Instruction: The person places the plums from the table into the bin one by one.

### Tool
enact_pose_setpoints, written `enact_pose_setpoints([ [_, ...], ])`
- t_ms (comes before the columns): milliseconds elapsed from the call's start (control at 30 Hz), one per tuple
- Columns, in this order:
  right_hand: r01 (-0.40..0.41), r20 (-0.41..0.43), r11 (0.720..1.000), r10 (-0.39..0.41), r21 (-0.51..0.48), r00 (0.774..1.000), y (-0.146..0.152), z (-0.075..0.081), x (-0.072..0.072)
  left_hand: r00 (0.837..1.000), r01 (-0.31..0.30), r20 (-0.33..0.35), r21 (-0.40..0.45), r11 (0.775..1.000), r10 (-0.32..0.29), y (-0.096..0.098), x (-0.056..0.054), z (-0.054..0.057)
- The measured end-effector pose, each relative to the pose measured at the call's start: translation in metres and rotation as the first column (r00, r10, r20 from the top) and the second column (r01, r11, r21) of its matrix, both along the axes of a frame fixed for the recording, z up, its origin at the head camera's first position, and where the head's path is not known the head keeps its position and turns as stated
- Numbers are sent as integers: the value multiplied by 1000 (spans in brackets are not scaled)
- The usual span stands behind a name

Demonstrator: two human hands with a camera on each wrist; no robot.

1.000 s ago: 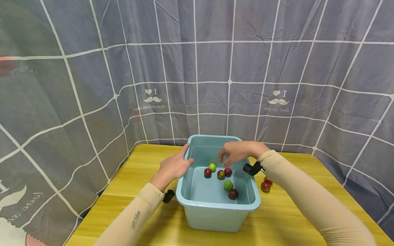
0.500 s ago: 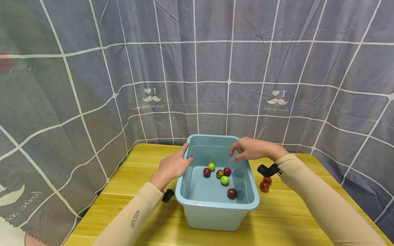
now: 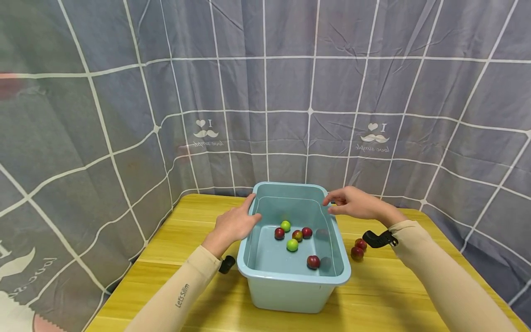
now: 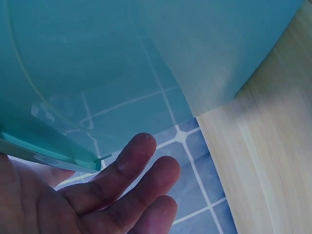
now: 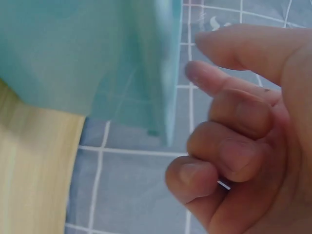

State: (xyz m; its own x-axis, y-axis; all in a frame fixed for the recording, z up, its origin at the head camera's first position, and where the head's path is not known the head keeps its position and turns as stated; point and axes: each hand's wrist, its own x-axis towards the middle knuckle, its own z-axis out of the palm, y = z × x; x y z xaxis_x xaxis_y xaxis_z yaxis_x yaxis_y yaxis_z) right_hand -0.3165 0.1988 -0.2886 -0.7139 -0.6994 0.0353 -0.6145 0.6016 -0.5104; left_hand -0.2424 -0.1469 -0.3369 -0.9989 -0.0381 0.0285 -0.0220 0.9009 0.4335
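Observation:
My left hand (image 3: 235, 222) rests on the left rim of a light blue plastic tub (image 3: 293, 276), thumb over the inside. In the left wrist view its relaxed fingers (image 4: 161, 178) extend outside the wall. Beside the far right rim hovers my right hand (image 3: 356, 203), holding nothing; the right wrist view shows thumb and index finger apart, with the other fingers (image 5: 239, 112) loosely curled. On the tub floor lie two green round fruits, one near the middle (image 3: 292, 245) and one farther back (image 3: 285, 226). Several dark red, plum-like fruits (image 3: 313, 262) lie around them.
Two more red fruits (image 3: 357, 253) sit on the yellow wood-grain table (image 3: 381, 295), right of the tub and below my right wrist. A grey curtain with white grid lines (image 3: 286, 92) hangs behind and on both sides.
My right hand has drawn back rightward from over the tub's inside to its right rim. The nearer green fruit has rolled left across the floor. My left hand stays put.

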Motion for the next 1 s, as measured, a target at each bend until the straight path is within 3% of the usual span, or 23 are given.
enact_pose_setpoints([
  [200,82,10,990,-81,-115,997,12,-18,-4,1000,-2,-4,-2,1000,2,0,-1,-1],
  [433,168,26,946,-167,-277,986,27,-33,-5,1000,0,-2,3,1000,0,0,-1,-1],
  [733,247,124,898,-216,-364,969,50,-55,-4,1000,6,-2,-3,1000,-6,1,-2,-1],
  [1000,308,185,870,-254,-385,949,63,-76,-2,1000,4,1,-6,1000,-4,0,-1,0],
])
